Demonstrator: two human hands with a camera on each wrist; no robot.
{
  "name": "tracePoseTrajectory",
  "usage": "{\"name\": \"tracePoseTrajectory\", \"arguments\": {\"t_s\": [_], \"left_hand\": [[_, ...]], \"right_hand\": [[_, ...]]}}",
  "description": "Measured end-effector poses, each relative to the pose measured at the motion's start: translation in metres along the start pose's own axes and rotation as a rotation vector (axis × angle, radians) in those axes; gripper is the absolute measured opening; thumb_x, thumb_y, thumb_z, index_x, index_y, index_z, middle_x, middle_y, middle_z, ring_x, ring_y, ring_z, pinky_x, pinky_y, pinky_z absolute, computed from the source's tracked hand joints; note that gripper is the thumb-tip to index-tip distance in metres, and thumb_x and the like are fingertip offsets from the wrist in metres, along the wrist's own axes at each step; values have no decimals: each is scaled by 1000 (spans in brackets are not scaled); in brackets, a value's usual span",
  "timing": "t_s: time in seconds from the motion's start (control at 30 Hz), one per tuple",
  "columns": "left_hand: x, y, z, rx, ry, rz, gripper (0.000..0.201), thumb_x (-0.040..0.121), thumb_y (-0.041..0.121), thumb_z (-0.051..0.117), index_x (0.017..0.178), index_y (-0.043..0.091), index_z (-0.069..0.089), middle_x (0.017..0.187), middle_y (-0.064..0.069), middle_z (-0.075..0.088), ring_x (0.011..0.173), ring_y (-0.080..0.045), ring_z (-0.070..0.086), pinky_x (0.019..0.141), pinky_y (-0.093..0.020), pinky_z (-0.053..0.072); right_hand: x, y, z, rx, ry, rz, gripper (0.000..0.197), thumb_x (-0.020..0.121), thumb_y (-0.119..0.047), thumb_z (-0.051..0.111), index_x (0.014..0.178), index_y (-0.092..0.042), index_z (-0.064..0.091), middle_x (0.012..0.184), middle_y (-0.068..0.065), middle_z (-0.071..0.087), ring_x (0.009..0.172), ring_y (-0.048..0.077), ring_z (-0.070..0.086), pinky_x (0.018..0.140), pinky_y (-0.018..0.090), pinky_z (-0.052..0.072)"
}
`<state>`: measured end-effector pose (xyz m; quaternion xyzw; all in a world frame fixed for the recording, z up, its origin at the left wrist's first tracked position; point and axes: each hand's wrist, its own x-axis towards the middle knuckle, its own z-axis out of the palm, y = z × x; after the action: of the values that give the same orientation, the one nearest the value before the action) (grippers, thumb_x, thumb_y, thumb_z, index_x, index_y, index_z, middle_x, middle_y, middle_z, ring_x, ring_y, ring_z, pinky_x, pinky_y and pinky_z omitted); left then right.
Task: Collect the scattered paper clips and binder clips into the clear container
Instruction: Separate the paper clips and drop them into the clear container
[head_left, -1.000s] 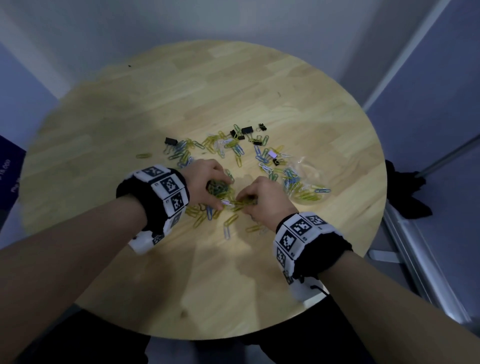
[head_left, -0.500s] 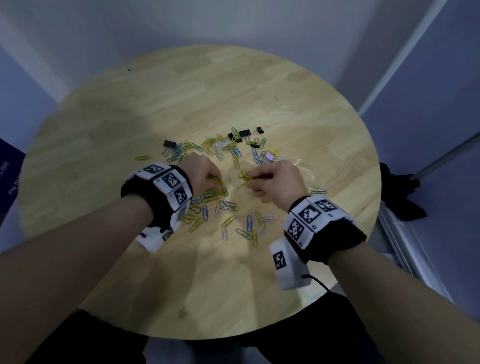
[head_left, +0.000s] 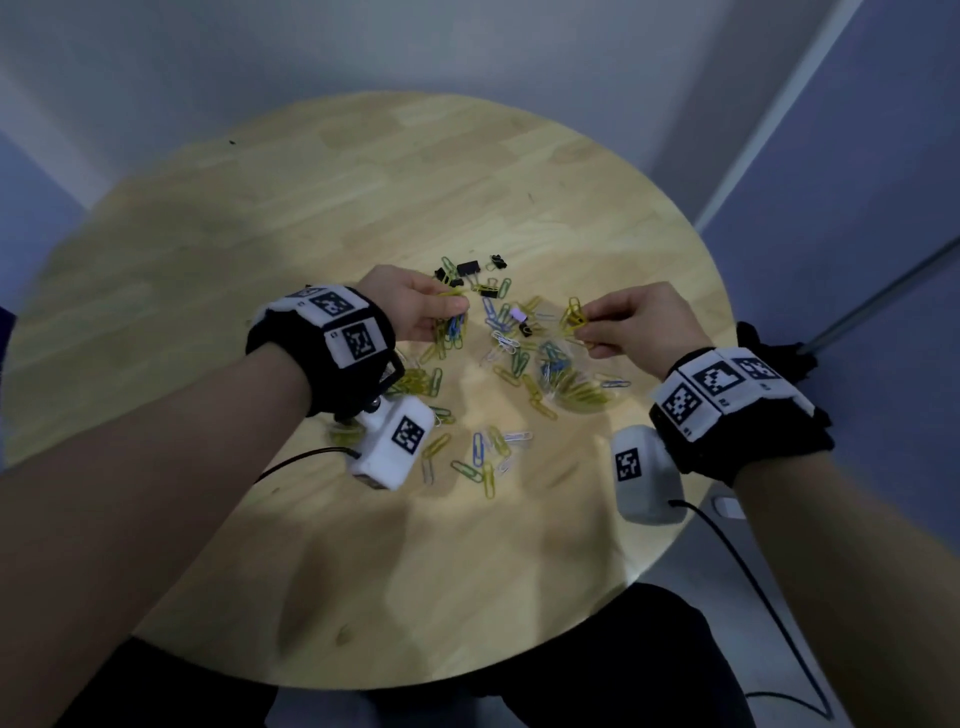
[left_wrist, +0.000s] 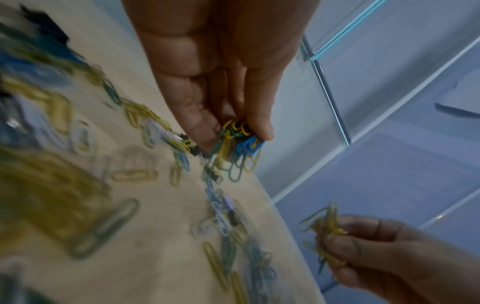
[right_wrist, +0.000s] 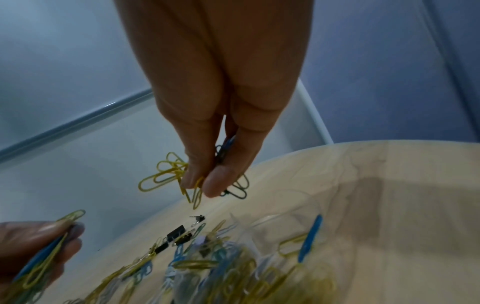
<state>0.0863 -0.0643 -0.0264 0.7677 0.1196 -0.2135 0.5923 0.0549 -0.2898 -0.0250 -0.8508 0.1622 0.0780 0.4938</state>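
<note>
Coloured paper clips (head_left: 483, 460) lie scattered over the middle of a round wooden table (head_left: 363, 208). A few black binder clips (head_left: 470, 270) sit at the far side of the scatter. My left hand (head_left: 449, 306) is raised above the table and pinches a bunch of yellow, green and blue paper clips (left_wrist: 239, 150). My right hand (head_left: 589, 330) pinches a bunch of mostly yellow paper clips (right_wrist: 166, 176). It hovers just above the clear container (head_left: 605, 366), which lies low on the table with several clips inside (right_wrist: 309, 242).
The table's right edge (head_left: 722, 332) runs close by the right hand. A dark object (head_left: 763, 343) lies on the floor beyond that edge. Cables trail from both wrist cameras. Bare wood stretches across the far and left parts of the table.
Both hands have lifted off the table with bunches of paper clips and moved apart, the left one forward and left, the right one towards the clear container.
</note>
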Motion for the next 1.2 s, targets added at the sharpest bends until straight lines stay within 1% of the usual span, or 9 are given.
{"name": "tracePoseTrajectory", "arguments": {"t_s": [0.13,0.23,0.3,0.4,0.53,0.73,0.93,1.03,1.2], "left_hand": [[3,5,22,-122,-79,-35,24,83,10,68,105,1,64,79,-9,65,55,-9,65,53,-18,56],[7,5,43,-117,-133,-41,20,82,12,69,100,2,68,90,-10,68,81,-19,66,64,-23,58],[9,6,58,-120,-142,-20,13,82,11,69,93,4,69,82,-7,68,75,-17,65,58,-20,58],[13,6,78,-91,-98,31,17,82,11,70,97,2,69,76,-5,66,77,-20,65,67,-23,59],[15,1,94,185,-42,149,3,83,21,70,82,18,69,77,-2,68,84,-23,67,79,-34,59],[9,8,98,677,-39,339,18,87,13,60,102,12,69,100,-7,68,88,-21,59,72,-24,44],[2,8,93,857,-155,435,29,85,10,58,112,15,66,116,-3,66,110,-20,61,89,-22,46],[2,1,93,1007,-222,518,29,88,15,57,116,18,67,118,-3,67,113,-24,58,97,-30,46],[4,-2,92,1126,-287,541,29,93,17,52,118,19,65,119,-4,66,116,-28,54,104,-38,40]], "right_hand": [[-2,8,-4,-121,-66,39,15,75,0,73,87,-8,70,67,3,65,49,13,61,56,14,56],[-5,12,-3,-293,-94,45,15,76,1,72,89,-5,72,70,8,67,56,19,63,64,25,58],[-7,13,-1,-398,-93,7,16,76,2,69,90,-4,74,75,9,66,65,20,62,73,27,55],[-11,14,1,-453,-88,-37,20,76,4,67,91,-7,75,79,7,62,75,16,58,75,21,45],[-13,11,1,-482,-117,-52,22,71,2,72,90,-9,75,81,8,64,79,16,58,73,20,41],[-16,8,-7,-533,-173,-69,27,71,1,73,94,-11,75,84,4,63,83,16,59,72,22,43],[-17,14,-2,-519,-65,-130,15,77,-17,73,91,-11,75,91,10,71,88,22,65,76,27,48],[-19,26,6,-515,-64,-132,17,78,-18,71,94,-13,75,94,10,73,88,23,65,84,30,52],[-24,32,11,-564,-87,-128,17,82,-17,63,93,-21,76,94,8,72,90,26,64,81,33,53]]}}
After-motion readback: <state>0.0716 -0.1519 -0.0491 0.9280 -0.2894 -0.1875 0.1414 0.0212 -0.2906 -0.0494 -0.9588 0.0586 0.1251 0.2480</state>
